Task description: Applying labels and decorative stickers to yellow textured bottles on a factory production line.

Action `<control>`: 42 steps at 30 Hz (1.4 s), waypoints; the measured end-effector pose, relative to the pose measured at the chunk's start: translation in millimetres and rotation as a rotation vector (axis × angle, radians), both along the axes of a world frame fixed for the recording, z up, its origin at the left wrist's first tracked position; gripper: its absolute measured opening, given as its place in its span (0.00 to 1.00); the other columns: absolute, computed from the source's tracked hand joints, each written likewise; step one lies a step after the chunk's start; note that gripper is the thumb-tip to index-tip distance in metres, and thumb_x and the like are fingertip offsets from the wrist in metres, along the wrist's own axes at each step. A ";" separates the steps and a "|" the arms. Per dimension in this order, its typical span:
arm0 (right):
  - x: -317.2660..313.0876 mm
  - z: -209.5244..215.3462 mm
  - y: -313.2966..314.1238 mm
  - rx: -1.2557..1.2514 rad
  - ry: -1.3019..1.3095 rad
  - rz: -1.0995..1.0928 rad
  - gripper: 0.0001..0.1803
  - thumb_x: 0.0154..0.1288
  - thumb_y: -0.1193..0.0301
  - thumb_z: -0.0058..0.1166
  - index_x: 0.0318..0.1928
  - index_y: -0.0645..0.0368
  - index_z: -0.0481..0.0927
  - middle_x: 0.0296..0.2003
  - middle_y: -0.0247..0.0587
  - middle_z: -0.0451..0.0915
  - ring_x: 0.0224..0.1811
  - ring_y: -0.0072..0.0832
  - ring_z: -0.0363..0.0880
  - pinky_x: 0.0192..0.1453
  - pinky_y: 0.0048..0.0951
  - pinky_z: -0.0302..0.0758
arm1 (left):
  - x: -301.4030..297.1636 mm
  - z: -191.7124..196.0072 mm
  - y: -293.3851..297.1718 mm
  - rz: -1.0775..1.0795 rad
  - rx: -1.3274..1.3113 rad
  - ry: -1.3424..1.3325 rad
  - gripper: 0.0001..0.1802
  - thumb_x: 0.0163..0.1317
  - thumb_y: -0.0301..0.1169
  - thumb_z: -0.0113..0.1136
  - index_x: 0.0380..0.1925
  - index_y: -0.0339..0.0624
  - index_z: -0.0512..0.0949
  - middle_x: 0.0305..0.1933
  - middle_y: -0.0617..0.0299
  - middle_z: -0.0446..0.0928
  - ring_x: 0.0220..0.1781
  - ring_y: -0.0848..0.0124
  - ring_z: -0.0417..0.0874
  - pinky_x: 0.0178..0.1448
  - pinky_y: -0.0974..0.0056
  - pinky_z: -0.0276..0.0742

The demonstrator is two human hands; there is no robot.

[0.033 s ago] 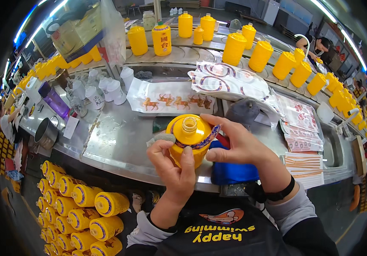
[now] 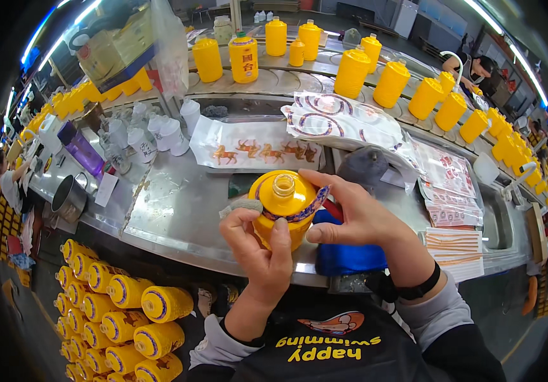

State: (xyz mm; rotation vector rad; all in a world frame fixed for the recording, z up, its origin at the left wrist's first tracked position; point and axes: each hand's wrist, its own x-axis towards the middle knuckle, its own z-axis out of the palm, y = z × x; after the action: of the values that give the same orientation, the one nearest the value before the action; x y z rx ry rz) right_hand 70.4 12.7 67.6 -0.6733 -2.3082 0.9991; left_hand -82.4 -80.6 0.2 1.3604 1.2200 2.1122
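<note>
A yellow bottle (image 2: 290,202) with a bare clear glass neck stands upright between my hands at the bench's front edge. Round its shoulder runs a blue-and-orange patterned decal strip (image 2: 296,216), whose right end sticks out loose from the surface. My left hand (image 2: 258,245) grips the near left side, its thumb pressing on the strip and a grey cover on its index finger. Curved round the far right side, my right hand (image 2: 357,213) has its fingertips on the shoulder and its thumb held off beside the loose end. Its lower fingers are hidden.
Decal sheets with horse figures (image 2: 258,145) and ring bands (image 2: 338,118) lie beyond the bottle. Yellow bottles (image 2: 353,71) line a conveyor behind. White cups (image 2: 172,135) stand left, a sink (image 2: 496,219) is right, and stacked yellow bottles (image 2: 165,304) are lower left.
The bottles on the conveyor have shifted very slightly to the right. My hands and the bottle between them look the same.
</note>
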 end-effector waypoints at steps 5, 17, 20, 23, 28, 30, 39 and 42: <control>-8.2 -5.1 1.1 -0.071 -0.026 -0.096 0.38 0.60 0.52 0.64 0.61 0.67 0.70 0.43 0.53 0.80 0.45 0.37 0.80 0.51 0.35 0.75 | 0.2 -0.7 3.9 0.072 0.027 0.004 0.19 0.61 0.22 0.56 0.48 0.37 0.59 0.47 0.56 0.60 0.50 0.69 0.67 0.59 0.64 0.65; -9.0 -14.5 8.8 -0.132 0.052 -0.085 0.29 0.61 0.58 0.64 0.57 0.64 0.75 0.37 0.46 0.81 0.38 0.29 0.80 0.46 0.30 0.75 | -7.7 -10.9 0.0 -0.044 0.087 -0.155 0.17 0.63 0.18 0.48 0.51 0.42 0.60 0.54 0.55 0.62 0.59 0.69 0.64 0.69 0.61 0.58; -6.9 -15.6 4.5 -0.134 0.067 -0.099 0.30 0.62 0.57 0.62 0.58 0.64 0.74 0.37 0.46 0.81 0.38 0.29 0.80 0.46 0.30 0.75 | -15.2 -5.1 3.0 -0.136 0.080 -0.327 0.15 0.66 0.19 0.47 0.50 0.42 0.61 0.55 0.56 0.63 0.60 0.70 0.65 0.68 0.63 0.59; -9.3 -14.2 4.8 -0.213 0.057 -0.091 0.30 0.63 0.57 0.62 0.59 0.64 0.73 0.38 0.46 0.80 0.40 0.30 0.80 0.47 0.30 0.75 | -15.7 -5.4 10.9 -0.149 0.127 -0.253 0.14 0.67 0.21 0.48 0.51 0.42 0.61 0.56 0.58 0.63 0.60 0.72 0.66 0.67 0.64 0.60; -8.3 -14.8 5.9 -0.152 0.048 -0.080 0.31 0.64 0.56 0.61 0.60 0.65 0.72 0.39 0.47 0.80 0.40 0.31 0.80 0.48 0.32 0.74 | -17.5 -6.4 12.6 -0.165 0.127 -0.229 0.15 0.66 0.20 0.47 0.51 0.42 0.60 0.55 0.58 0.63 0.59 0.72 0.65 0.67 0.64 0.59; -8.3 -14.0 5.9 -0.159 0.049 -0.080 0.32 0.63 0.55 0.61 0.60 0.65 0.72 0.39 0.47 0.80 0.41 0.32 0.80 0.48 0.32 0.74 | -18.8 -6.1 12.3 -0.177 0.131 -0.217 0.16 0.65 0.20 0.47 0.51 0.42 0.60 0.54 0.58 0.63 0.59 0.71 0.65 0.67 0.64 0.59; -10.6 -13.1 3.4 -0.079 0.022 -0.100 0.35 0.60 0.50 0.63 0.57 0.65 0.72 0.41 0.50 0.79 0.41 0.38 0.79 0.48 0.33 0.74 | -22.3 -11.7 11.7 -0.135 0.076 -0.102 0.20 0.61 0.20 0.53 0.51 0.38 0.60 0.51 0.56 0.60 0.56 0.70 0.64 0.65 0.63 0.60; -11.4 -9.5 2.1 -0.098 -0.021 -0.117 0.35 0.60 0.50 0.63 0.57 0.65 0.72 0.41 0.51 0.78 0.41 0.39 0.79 0.48 0.34 0.74 | -24.6 -12.8 9.8 -0.077 0.075 -0.050 0.19 0.61 0.21 0.52 0.51 0.37 0.61 0.51 0.55 0.61 0.55 0.69 0.65 0.65 0.62 0.60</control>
State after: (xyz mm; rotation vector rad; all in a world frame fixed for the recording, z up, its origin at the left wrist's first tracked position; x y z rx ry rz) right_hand 59.1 14.8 58.2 -0.8520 -2.2207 1.0603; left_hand -106.9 -70.9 -12.6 1.3553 1.0618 2.1441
